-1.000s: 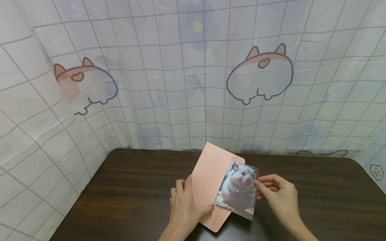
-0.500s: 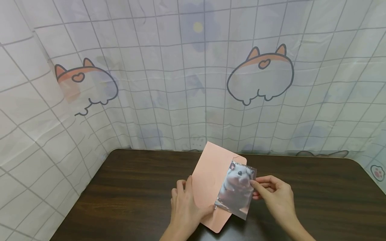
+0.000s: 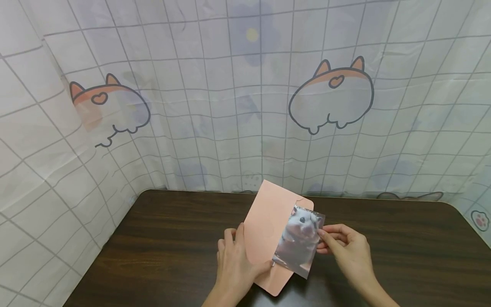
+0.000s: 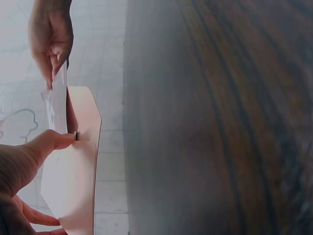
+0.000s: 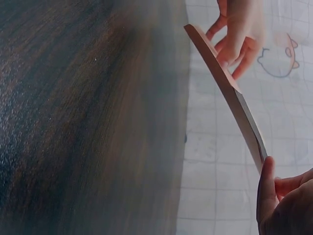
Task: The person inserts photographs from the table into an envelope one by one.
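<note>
A pink envelope (image 3: 267, 226) is held tilted over the table in the head view. My left hand (image 3: 237, 262) grips its left side, the thumb at the edge of its opening. Partly inside the envelope is a glossy hamster photo card (image 3: 299, 245), its right part sticking out over the flap. The thumb and fingers of my right hand (image 3: 349, 251) pinch the card's right edge. From the left wrist view, the card (image 4: 58, 100) stands out of the envelope pocket (image 4: 73, 171), with the left thumb pressed at the pocket's lip. The card's inner end is hidden by the envelope.
Below the hands lies a dark wood-grain table (image 3: 165, 243) with rounded far corners. A white grid-patterned curtain (image 3: 215, 106) with printed corgi drawings hangs behind and along the left side of the table.
The right hand has moved left, sliding the photo card a bit deeper into the envelope. The left hand and the envelope have stayed almost in place.
</note>
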The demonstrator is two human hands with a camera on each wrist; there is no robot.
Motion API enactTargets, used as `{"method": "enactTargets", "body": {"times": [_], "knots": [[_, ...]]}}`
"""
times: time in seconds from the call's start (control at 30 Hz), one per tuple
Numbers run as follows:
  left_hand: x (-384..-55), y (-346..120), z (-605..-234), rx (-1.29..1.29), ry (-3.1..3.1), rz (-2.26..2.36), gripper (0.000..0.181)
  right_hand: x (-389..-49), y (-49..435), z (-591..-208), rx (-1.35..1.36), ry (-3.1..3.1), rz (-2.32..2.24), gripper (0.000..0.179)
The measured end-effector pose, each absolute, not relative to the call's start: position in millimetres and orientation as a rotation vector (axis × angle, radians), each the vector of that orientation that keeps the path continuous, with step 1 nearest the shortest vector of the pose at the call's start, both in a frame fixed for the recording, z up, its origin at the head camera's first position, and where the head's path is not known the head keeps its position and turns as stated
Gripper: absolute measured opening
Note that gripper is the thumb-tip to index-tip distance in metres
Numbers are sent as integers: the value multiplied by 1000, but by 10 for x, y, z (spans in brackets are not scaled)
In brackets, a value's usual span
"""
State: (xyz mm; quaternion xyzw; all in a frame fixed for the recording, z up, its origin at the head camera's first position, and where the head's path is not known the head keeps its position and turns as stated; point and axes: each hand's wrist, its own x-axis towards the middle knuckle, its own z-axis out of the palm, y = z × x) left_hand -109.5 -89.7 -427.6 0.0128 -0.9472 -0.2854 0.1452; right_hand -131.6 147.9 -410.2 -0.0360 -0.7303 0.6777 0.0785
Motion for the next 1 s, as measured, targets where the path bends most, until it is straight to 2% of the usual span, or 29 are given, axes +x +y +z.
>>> {"method": "enactTargets", "body": {"times": [0.5,1.0], "knots": [[-1091,-890,-4290,18,-2727,-842,108,-1333,1386,-4068,-186,-2218,2070,19],[-1100,-901,-4278,31,-2745,-823,110,-1322,1312,-3991,-155,-2274,2016,19]]}}
